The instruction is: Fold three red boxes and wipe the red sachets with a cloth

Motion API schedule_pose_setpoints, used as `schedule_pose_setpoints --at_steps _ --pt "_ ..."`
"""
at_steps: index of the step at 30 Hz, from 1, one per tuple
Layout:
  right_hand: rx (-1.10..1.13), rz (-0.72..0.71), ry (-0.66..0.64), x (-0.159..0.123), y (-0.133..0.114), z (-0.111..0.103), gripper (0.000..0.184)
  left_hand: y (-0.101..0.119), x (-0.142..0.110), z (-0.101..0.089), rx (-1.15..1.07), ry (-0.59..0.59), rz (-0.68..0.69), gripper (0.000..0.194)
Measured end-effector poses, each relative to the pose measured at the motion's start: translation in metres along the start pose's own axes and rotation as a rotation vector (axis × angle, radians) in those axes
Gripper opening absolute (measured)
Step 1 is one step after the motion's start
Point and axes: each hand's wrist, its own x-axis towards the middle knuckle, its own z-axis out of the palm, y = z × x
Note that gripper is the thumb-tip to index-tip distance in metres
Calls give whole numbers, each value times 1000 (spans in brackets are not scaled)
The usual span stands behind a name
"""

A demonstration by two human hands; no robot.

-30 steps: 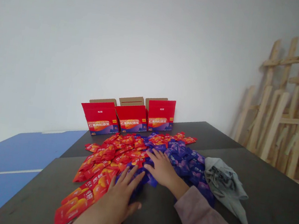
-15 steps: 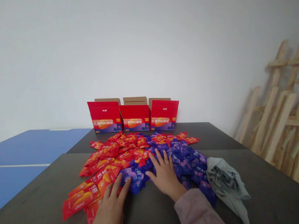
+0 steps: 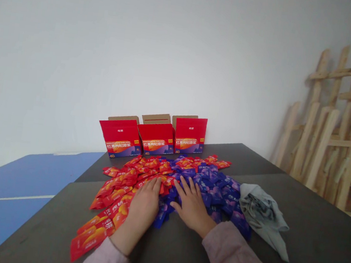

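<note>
A heap of small sachets covers the dark table (image 3: 310, 233): red-orange sachets (image 3: 116, 192) on the left, blue-purple sachets (image 3: 219, 190) on the right. My left hand (image 3: 144, 204) lies flat, fingers together and stretched forward, on the sachets where red meets blue. My right hand (image 3: 191, 204) rests beside it with fingers spread, palm down on the blue sachets. Neither hand grips anything. Both wrists wear mauve sleeves.
Three open red cartons (image 3: 153, 139) stand in a row at the table's far edge against the white wall. A crumpled grey cloth (image 3: 263, 215) lies right of the sachets. Wooden frames (image 3: 341, 139) lean at the right. A blue table (image 3: 11, 188) adjoins on the left.
My left hand has slid forward from the table's near edge onto the pile, up beside my right hand. My right hand has barely moved.
</note>
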Motion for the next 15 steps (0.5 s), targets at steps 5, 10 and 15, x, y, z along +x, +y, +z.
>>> schedule_pose_setpoints --at_steps 5,10,15 --pt "30 -22 31 -10 2 3 85 13 9 37 5 5 -21 59" --pt "11 -35 153 -13 5 -1 68 13 3 54 46 62 16 68" --pt "-212 268 322 -13 16 -35 47 12 3 53 50 67 13 69"
